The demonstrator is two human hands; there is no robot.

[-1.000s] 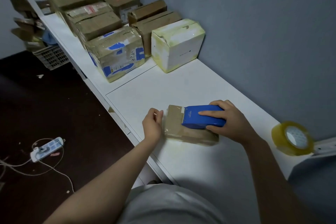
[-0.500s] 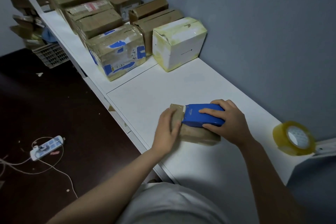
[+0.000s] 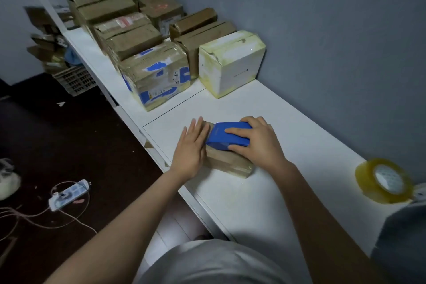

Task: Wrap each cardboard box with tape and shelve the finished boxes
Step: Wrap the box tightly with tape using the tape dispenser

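Note:
A small flat cardboard box, brown and glossy with tape, lies on the white shelf top near its front edge. A blue tape dispenser sits on top of the box. My right hand grips the dispenser from the right, fingers curled over it. My left hand lies flat with straight fingers on the box's left end, pressing it down.
A roll of clear yellowish tape stands at the right by the wall. Several taped boxes line the back left, nearest a white box and a blue-labelled one. A power strip with cables lies on the dark floor.
My left hand has moved from the box's left edge up onto its top and flattened out. The dispenser and my right hand have barely shifted.

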